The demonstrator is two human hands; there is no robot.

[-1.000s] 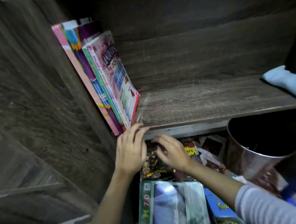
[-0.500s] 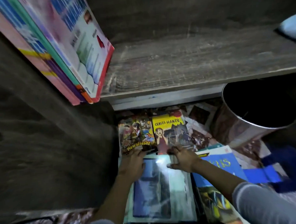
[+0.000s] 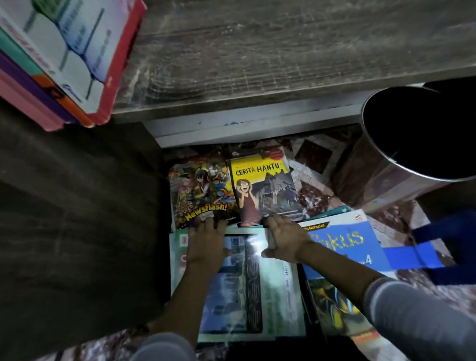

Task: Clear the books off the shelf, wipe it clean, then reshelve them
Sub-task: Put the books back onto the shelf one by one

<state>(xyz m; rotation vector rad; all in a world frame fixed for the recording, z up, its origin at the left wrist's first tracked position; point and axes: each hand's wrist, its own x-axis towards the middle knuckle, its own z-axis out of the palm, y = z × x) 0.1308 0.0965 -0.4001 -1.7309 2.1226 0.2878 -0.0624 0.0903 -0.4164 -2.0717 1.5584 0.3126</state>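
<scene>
A large glossy green-edged book (image 3: 251, 292) lies on top of a pile on the floor below the wooden shelf (image 3: 280, 54). My left hand (image 3: 207, 245) curls over the book's far edge on the left. At the far right corner my right hand (image 3: 285, 241) pinches the same book, thumb on the cover and fingers over the edge. Just beyond my fingers lie a Newsflash comic (image 3: 201, 193) and a yellow Cerita Hantu book (image 3: 262, 187). Several books (image 3: 59, 51) lean at the shelf's left end.
A blue Fokus book (image 3: 345, 246) lies right of the glossy one. A round metal bin (image 3: 391, 172) stands at the right under the shelf edge, with a blue object (image 3: 455, 249) below it. The dark cabinet side panel (image 3: 67, 217) walls off the left.
Both hands dropped from the shelf's front edge to the floor pile and took hold of the glossy book's far edge. The view tilted downward and closer.
</scene>
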